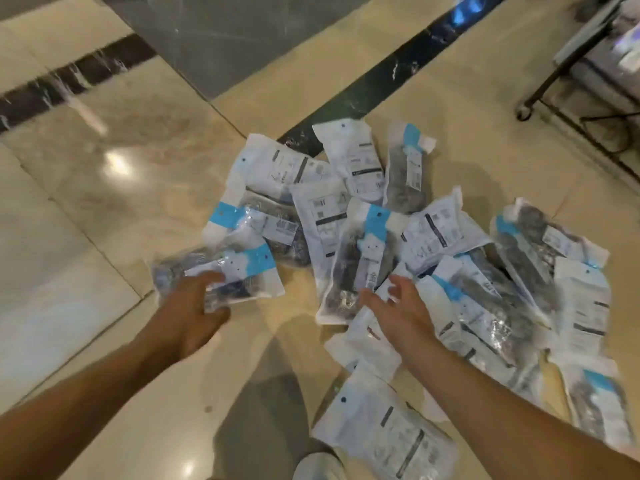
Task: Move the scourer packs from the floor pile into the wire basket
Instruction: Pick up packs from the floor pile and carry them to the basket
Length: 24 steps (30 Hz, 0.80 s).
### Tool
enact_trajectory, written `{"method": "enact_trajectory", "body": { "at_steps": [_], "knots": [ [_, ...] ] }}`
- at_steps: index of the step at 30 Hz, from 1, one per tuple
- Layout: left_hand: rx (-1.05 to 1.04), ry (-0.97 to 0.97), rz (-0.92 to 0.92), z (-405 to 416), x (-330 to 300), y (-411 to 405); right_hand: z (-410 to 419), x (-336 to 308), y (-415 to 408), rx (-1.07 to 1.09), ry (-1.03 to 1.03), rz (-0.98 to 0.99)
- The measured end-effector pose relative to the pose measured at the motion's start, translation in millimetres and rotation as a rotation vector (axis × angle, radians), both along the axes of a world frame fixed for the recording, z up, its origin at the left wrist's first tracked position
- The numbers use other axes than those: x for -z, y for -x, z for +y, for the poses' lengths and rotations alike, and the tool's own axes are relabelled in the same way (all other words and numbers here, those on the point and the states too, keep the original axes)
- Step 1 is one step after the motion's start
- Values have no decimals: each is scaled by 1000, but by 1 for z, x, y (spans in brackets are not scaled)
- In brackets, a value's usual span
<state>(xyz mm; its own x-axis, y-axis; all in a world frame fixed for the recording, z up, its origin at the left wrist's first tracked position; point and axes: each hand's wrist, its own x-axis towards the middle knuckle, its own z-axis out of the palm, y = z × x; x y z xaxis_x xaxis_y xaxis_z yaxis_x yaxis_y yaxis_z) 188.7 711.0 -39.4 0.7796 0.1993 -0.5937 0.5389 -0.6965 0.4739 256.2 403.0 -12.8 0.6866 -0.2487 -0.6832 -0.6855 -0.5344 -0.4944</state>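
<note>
Several scourer packs (363, 258), white and clear plastic with blue headers and dark steel wool inside, lie in a loose pile on the shiny floor, centre to right. My left hand (187, 313) closes on the leftmost pack (242, 278), fingers over its near edge and thumb beneath. Over the pile's near middle, just above a white pack (374, 334), my right hand (398, 313) hovers with fingers spread and holds nothing. At the top right stands a wheeled frame (540, 88) with a wire-like container, blurred and cut off by the image edge.
The floor is polished beige marble (104, 209) with dark inlay strips (391, 67) and a grey slab at the top. One pack (384, 434) lies close to my feet; a white shoe tip (318, 465) shows at the bottom edge.
</note>
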Motion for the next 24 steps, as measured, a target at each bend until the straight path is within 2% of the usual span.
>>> {"method": "enact_trajectory", "body": {
  "at_steps": [3, 5, 8, 11, 16, 19, 24],
  "knots": [
    [26, -210, -123, 14, 56, -21, -1, 44, -33, 49, 120, -137],
    [22, -317, -148, 16, 75, -29, -3, 63, -54, 29, 193, -155],
    [71, -398, -82, 19, 88, -45, -3, 79, -71, -86, 307, -50],
    [110, -384, -8, 32, 101, -52, -6, 86, -82, -188, 386, 20],
    [146, -496, 26, 49, 106, -41, -17, 97, -95, -277, 269, 179],
    [68, -441, 53, 45, 104, -33, -20, 111, -91, -209, 211, 140],
    [-153, -196, 42, 32, 78, -14, -8, 92, -80, -143, 206, 74]
  ]
}}
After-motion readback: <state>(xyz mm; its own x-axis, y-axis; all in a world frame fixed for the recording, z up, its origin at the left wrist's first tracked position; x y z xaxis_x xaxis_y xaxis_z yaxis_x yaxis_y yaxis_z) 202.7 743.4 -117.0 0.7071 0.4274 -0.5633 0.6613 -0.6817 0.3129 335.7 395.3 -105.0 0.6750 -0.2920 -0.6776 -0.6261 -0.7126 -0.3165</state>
